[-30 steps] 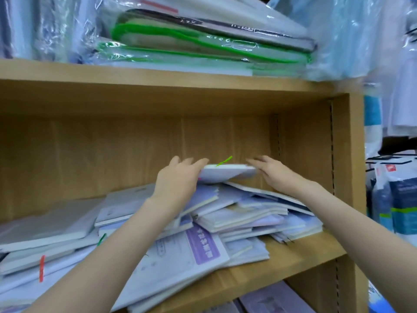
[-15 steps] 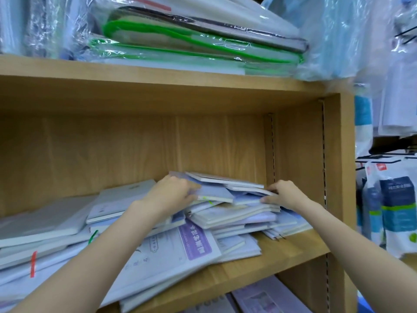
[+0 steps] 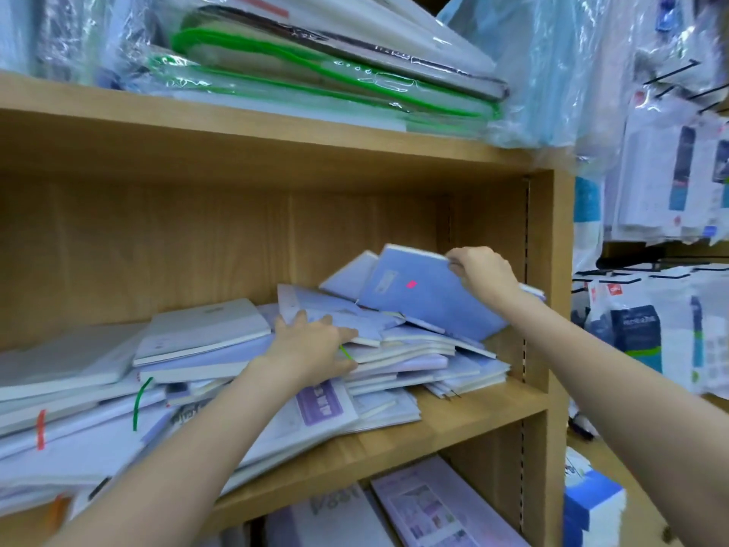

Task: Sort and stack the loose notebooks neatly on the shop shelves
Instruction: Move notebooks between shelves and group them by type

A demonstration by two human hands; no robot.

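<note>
A messy pile of pale lilac and white notebooks lies on the middle wooden shelf. My right hand grips the upper edge of a lilac notebook with a pink sticker and tilts it up on edge against the shelf's right side, with another notebook behind it. My left hand holds the left end of several stacked notebooks in the pile, fingers over the top one and thumb under them.
More notebooks lie stacked further left. Plastic-wrapped folders with green trim sit on the shelf above. Purple booklets lie on the shelf below. Packaged goods hang to the right of the shelf's side panel.
The notebook held up between both hands came down onto the pile. My right hand has since lifted a lilac notebook up on edge at the right; my left hand moved lower onto the stack.
</note>
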